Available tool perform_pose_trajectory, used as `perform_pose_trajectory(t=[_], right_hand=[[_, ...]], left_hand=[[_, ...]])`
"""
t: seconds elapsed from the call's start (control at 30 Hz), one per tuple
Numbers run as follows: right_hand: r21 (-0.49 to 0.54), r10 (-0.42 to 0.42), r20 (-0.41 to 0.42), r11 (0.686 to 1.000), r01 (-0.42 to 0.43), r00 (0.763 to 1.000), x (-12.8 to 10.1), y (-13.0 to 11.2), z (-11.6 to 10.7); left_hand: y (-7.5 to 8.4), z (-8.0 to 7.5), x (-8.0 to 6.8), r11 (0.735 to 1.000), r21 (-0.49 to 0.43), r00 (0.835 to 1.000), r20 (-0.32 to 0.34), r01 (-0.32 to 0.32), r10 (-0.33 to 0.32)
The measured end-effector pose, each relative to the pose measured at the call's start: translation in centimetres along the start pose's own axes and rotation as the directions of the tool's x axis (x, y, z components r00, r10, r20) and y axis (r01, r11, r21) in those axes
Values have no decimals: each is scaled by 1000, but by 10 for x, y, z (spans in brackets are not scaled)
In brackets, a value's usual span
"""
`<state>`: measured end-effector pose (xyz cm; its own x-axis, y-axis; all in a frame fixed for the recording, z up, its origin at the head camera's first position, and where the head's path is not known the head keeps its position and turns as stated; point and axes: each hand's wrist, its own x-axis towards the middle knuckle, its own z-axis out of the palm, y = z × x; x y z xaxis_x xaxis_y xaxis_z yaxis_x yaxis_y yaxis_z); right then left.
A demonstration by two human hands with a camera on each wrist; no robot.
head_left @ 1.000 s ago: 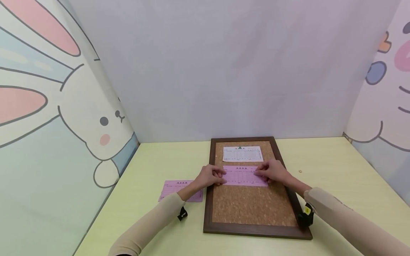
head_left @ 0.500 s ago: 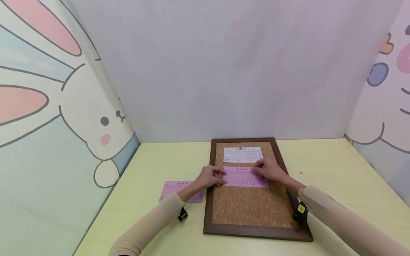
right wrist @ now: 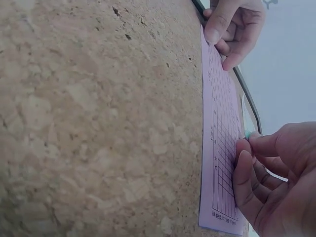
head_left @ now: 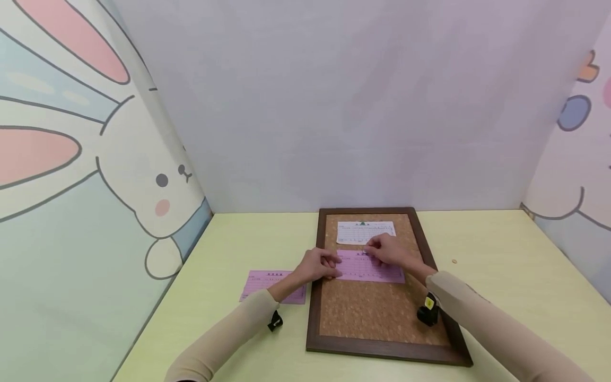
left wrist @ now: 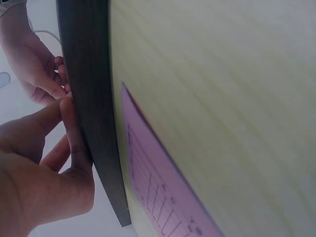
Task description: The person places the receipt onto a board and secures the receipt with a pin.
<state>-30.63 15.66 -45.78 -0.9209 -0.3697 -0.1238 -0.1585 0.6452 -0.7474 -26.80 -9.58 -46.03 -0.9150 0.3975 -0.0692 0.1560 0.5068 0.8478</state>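
Note:
A pink printed form [head_left: 365,267] lies across the middle of a brown-framed cork board [head_left: 377,310]. At its left edge my left hand [head_left: 319,265] holds the paper between thumb and fingers. Over the form's top middle is my right hand [head_left: 385,249], thumb and forefinger pinching what looks like a small pushpin [right wrist: 248,134], mostly covered by the fingertips. Above, a white printed form [head_left: 353,232] is fixed to the cork with a green pushpin [head_left: 362,223] at its top; the right hand hides its lower right corner.
A second pink form [head_left: 255,284] lies on the pale yellow table [head_left: 267,239] left of the board, partly under my left forearm. A small ring-like bit [head_left: 454,261] sits right of the board. Cartoon-printed side panels and a plain backdrop enclose the table.
My right hand has moved left from the form's right edge to its top middle. The left hand keeps its place on the left edge. The view has shifted slightly.

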Motion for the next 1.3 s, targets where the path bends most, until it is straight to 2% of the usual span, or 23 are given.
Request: perform_pose_trajectory(t=[0.63,1.3], right_hand=[[38,54,35,998,-56,998,4,1,-2],[3,63,38,998,-63,997,3,-4,0]], left_hand=[[-2,0,3,1000,-9,1000,7,-6,6],[0,1,3,1000,-10,1000,-2,2,-2]])
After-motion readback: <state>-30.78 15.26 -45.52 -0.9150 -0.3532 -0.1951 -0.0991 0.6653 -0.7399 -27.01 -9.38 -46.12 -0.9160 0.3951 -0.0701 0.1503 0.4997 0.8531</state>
